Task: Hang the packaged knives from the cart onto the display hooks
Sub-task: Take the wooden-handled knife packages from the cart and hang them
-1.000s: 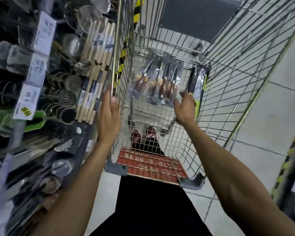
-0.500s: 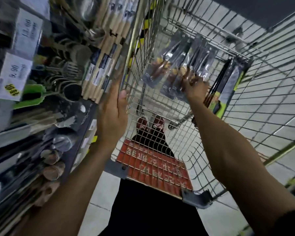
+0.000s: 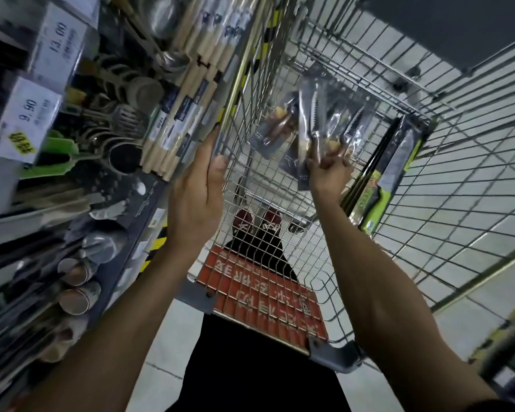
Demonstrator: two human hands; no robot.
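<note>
Pinching their lower ends, the right grip [image 3: 329, 169] holds packaged knives [image 3: 324, 114].

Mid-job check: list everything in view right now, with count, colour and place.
cart: one, silver wire, beside the shelf
clear knife packs: several, exact count unclear, transparent, lifted inside the cart
green-backed knife packs: a few stacked, green and black, leaning on the cart's right wall
red panel: one, red with pale lettering, cart's near end
price tags: two, white, shelf at left
wooden-handled utensils: a row, pale wood, hanging next to the cart
metal ladles: several, silver, left of the wooden handles
shoes: two, dark red, seen through the cart floor
left hand: flat against the cart's left rim
right hand: gripping the clear knife packs' lower ends
</note>
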